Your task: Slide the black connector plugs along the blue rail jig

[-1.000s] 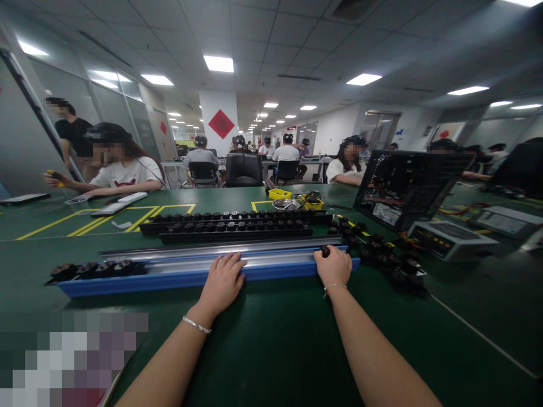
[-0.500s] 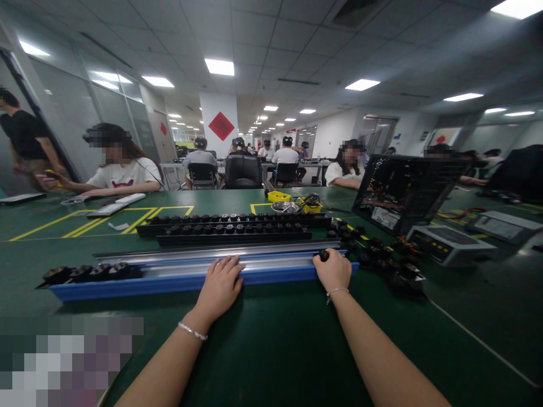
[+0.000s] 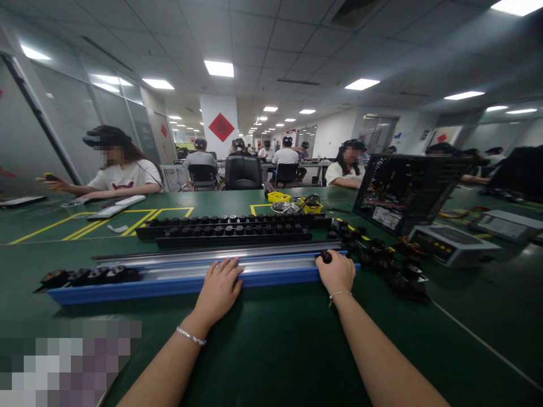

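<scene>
A long blue channel (image 3: 280, 275) with a silvery inside lies across the green table. Several black round parts (image 3: 89, 275) sit in its left end. Fingers spread, my left hand (image 3: 219, 285) rests on the middle of the channel and holds nothing. Near the channel's right end, my right hand (image 3: 337, 271) is closed round a small black part (image 3: 326, 257), partly hidden by the fingers. Just behind the channel lies a dark rail (image 3: 169, 257).
Farther back stand two black rails (image 3: 233, 230) filled with black parts. Loose black parts (image 3: 377, 249) lie at the right, beside an open computer case (image 3: 394, 192) and a power supply (image 3: 453, 246). A yellow tray (image 3: 279, 196) and seated people are beyond.
My right hand and the black part have shifted very slightly to the right in view. The person walking at the far left is out of view. My left hand stays on the channel.
</scene>
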### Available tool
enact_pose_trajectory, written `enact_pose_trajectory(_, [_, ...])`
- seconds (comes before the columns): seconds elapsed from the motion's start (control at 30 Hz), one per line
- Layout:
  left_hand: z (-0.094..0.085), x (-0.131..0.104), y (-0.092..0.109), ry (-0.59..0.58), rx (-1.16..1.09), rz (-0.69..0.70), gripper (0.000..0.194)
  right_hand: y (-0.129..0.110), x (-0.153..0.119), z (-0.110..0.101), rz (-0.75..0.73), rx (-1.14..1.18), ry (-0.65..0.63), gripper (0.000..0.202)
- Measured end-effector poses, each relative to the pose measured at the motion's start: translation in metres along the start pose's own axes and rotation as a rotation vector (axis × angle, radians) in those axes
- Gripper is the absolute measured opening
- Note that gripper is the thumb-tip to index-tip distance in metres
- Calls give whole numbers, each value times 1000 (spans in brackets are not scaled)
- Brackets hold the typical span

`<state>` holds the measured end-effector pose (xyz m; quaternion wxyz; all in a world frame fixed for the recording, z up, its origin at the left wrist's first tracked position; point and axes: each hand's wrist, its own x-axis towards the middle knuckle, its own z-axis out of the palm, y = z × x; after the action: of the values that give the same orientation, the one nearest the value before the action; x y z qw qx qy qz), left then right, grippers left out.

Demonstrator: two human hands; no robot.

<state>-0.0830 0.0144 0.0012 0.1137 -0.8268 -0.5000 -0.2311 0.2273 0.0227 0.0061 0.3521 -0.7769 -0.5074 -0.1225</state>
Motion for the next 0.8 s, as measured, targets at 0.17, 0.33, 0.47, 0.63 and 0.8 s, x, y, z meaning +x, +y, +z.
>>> enact_pose_trajectory(0.17, [0, 0, 0, -2, 7, -3, 28, 0, 1, -2, 20, -11, -16, 26])
enact_pose_trajectory(0.33, [-1, 0, 1, -9, 13, -5, 25, 2, 3, -2, 29, -3, -24, 27])
enact_pose_trajectory(0.47, [-1, 0, 1, -7, 16, 2, 25, 5, 5, -1, 41, 1, 1, 28])
enact_pose_trajectory(0.63, [1, 0, -1, 7, 23, 12, 25, 9, 5, 1, 55, 2, 1, 29])
enact_pose_trajectory(0.8, [2, 0, -1, 10, 18, 16, 25, 11, 5, 5, 68, 10, 21, 34])
